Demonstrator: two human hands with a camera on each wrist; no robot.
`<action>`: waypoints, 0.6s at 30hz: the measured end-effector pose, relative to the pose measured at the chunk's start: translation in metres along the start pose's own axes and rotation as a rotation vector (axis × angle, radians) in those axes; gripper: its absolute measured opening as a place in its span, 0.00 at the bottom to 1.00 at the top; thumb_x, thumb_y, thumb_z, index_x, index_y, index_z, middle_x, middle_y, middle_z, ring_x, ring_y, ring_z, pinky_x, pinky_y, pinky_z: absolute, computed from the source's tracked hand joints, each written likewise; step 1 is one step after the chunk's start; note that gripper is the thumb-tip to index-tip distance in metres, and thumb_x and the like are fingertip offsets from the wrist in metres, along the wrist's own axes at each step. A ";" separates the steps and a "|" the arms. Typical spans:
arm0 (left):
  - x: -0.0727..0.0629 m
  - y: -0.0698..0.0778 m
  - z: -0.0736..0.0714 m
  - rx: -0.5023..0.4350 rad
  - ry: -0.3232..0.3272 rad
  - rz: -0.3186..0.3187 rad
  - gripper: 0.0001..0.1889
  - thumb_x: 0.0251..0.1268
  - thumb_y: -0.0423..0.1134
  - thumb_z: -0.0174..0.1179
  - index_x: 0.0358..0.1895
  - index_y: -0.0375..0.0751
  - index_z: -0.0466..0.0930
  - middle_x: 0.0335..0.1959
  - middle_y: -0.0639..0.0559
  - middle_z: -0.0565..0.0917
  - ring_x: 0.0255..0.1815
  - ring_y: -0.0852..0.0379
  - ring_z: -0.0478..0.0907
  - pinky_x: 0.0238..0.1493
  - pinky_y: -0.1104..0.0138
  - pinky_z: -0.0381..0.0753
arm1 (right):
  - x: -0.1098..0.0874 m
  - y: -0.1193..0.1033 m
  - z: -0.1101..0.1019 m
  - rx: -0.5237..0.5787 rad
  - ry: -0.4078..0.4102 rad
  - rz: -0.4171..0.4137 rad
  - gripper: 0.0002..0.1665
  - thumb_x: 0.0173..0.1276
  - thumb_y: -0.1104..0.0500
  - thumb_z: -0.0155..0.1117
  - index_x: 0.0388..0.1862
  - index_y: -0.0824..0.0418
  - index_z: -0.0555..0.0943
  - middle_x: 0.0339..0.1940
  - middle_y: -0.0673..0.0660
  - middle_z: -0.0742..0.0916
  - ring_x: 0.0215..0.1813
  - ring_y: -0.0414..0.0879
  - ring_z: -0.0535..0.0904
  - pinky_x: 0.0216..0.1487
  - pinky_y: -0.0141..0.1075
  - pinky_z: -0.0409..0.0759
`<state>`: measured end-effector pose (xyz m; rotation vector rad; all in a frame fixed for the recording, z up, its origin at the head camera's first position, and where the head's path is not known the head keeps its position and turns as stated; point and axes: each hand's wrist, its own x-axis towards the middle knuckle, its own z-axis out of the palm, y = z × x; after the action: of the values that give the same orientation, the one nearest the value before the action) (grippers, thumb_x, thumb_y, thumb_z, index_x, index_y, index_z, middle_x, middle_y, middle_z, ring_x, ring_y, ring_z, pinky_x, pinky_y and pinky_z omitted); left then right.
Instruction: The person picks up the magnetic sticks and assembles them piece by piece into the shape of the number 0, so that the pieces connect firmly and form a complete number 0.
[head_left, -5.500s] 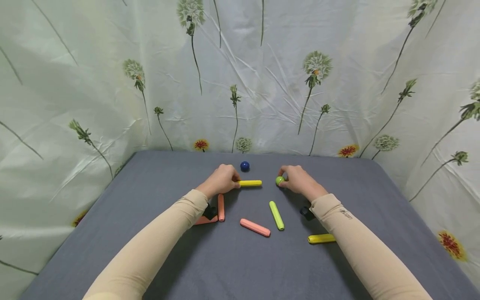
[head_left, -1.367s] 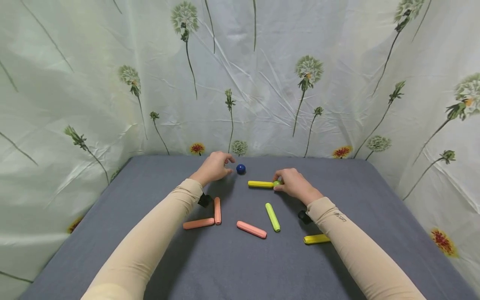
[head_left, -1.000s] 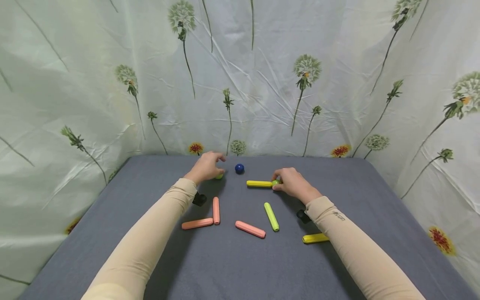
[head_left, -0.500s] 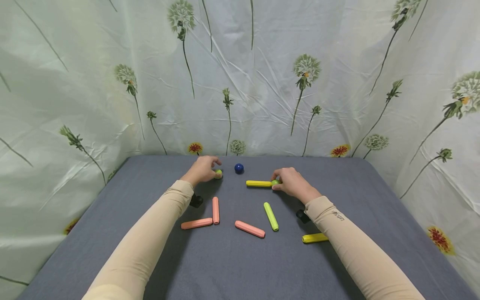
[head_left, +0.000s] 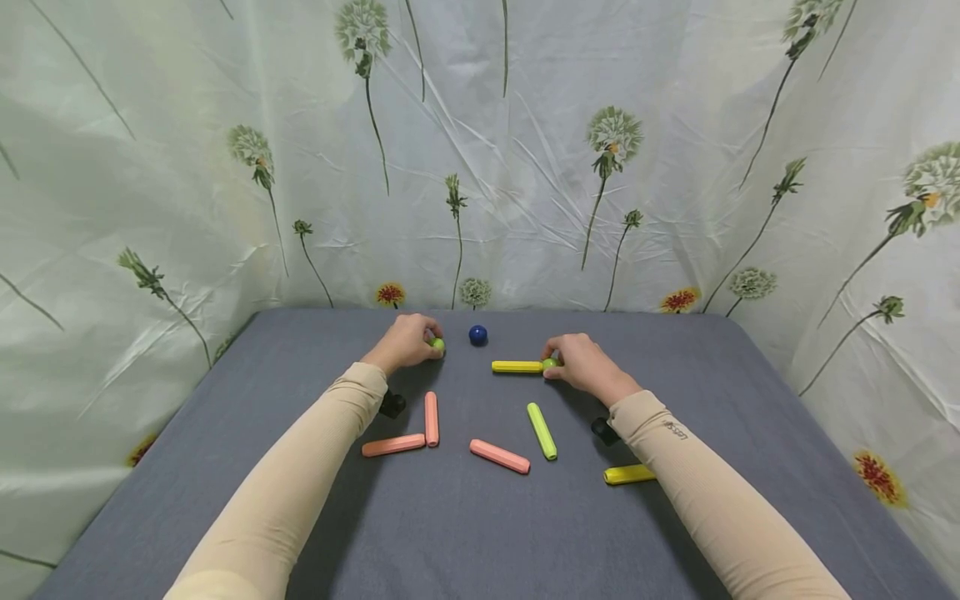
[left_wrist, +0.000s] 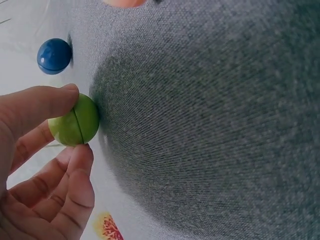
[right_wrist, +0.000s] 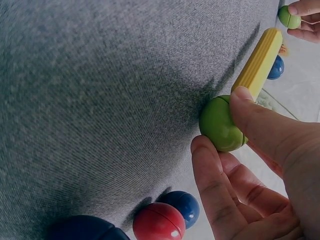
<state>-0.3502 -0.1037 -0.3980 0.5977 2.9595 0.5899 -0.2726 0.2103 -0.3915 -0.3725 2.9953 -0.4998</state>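
Observation:
At the far left of the table, my left hand (head_left: 405,340) pinches a green ball (left_wrist: 82,120) between thumb and fingertips; the ball shows a seam line and sits right at the cloth. My right hand (head_left: 588,362) holds another green ball (right_wrist: 216,126) between thumb and fingers. One end of a yellow ridged stick (head_left: 516,367) meets that second ball, and the stick lies flat, pointing left. Between the hands, behind the stick, rests a dark blue ball (head_left: 477,335).
Nearer me lie several salmon sticks (head_left: 499,457), a lime stick (head_left: 542,431) and a second yellow stick (head_left: 628,475), partly under my right forearm. The right wrist view also shows a red ball (right_wrist: 159,221), a blue ball (right_wrist: 182,207) and a dark blue object (right_wrist: 85,229). A flowered curtain (head_left: 525,167) hangs behind.
My left hand let go of the yellow stick, which shifted right against the right-hand ball. It then moved left and its fingers closed on a green ball. My right hand kept its hold.

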 end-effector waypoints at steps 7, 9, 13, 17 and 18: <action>0.000 0.004 0.002 -0.026 -0.010 0.008 0.14 0.67 0.41 0.76 0.51 0.39 0.89 0.40 0.43 0.89 0.40 0.49 0.82 0.47 0.55 0.82 | 0.000 0.000 -0.001 0.005 -0.006 0.011 0.15 0.74 0.58 0.74 0.57 0.59 0.88 0.46 0.60 0.90 0.43 0.50 0.85 0.48 0.46 0.85; 0.000 0.006 0.003 -0.036 -0.013 0.018 0.14 0.67 0.41 0.76 0.50 0.39 0.89 0.39 0.44 0.89 0.39 0.50 0.81 0.45 0.56 0.81 | 0.000 0.000 -0.001 0.004 -0.008 0.015 0.15 0.74 0.58 0.74 0.57 0.59 0.88 0.46 0.60 0.90 0.44 0.50 0.85 0.48 0.46 0.85; 0.000 0.011 0.004 -0.054 -0.023 0.037 0.13 0.67 0.41 0.76 0.49 0.40 0.89 0.39 0.44 0.89 0.40 0.50 0.82 0.46 0.56 0.82 | 0.000 0.001 0.000 0.004 -0.007 0.015 0.15 0.74 0.57 0.75 0.57 0.59 0.88 0.45 0.59 0.90 0.43 0.50 0.85 0.48 0.46 0.85; -0.001 0.019 0.006 -0.057 -0.039 0.051 0.13 0.68 0.41 0.75 0.51 0.41 0.89 0.40 0.45 0.89 0.42 0.49 0.83 0.49 0.54 0.83 | 0.001 0.001 0.000 0.001 -0.003 0.010 0.15 0.74 0.57 0.75 0.56 0.59 0.88 0.44 0.59 0.90 0.43 0.49 0.85 0.48 0.46 0.85; -0.001 0.021 0.007 -0.057 -0.044 0.052 0.13 0.68 0.41 0.75 0.51 0.41 0.89 0.41 0.45 0.89 0.42 0.50 0.83 0.49 0.55 0.84 | 0.001 0.001 0.000 0.001 -0.003 0.012 0.15 0.74 0.57 0.75 0.57 0.59 0.88 0.44 0.59 0.90 0.43 0.49 0.85 0.48 0.46 0.85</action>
<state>-0.3407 -0.0841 -0.3961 0.6748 2.8834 0.6547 -0.2741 0.2109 -0.3919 -0.3546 2.9925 -0.4998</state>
